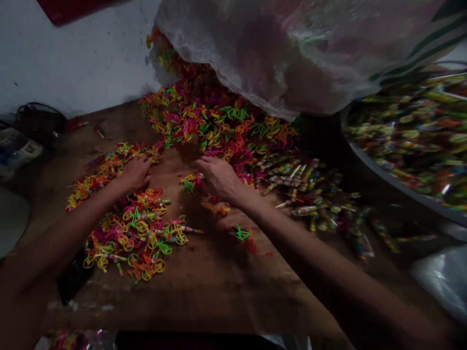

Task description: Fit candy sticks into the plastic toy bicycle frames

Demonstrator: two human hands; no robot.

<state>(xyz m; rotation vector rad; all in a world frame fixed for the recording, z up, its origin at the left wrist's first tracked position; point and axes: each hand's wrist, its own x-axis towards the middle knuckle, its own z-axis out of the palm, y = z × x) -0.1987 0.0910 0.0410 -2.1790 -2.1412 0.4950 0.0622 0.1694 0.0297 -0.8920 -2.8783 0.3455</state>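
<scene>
My left hand (136, 173) rests palm down at a pile of small bright plastic pieces (140, 228), some ring-shaped, in yellow, green, orange and pink. Its fingers are curled inward, and what they hold, if anything, is hidden. Across a bare strip of wood, my right hand (221, 179) hovers low beside a few similar pieces (188, 184). Its fingers bend down and their tips are out of sight, so I cannot tell what they grip. Beyond both hands spreads a larger heap of the same plastic pieces (219, 124).
A big translucent plastic bag (292, 58) hangs over the heap. Slim printed sticks (310, 189) lie right of it, near a wide tub (383, 170) full of similar sticks. A dark flat object (75, 277) lies at the wooden table's (182, 296) near left. A white wall (91, 58) stands behind.
</scene>
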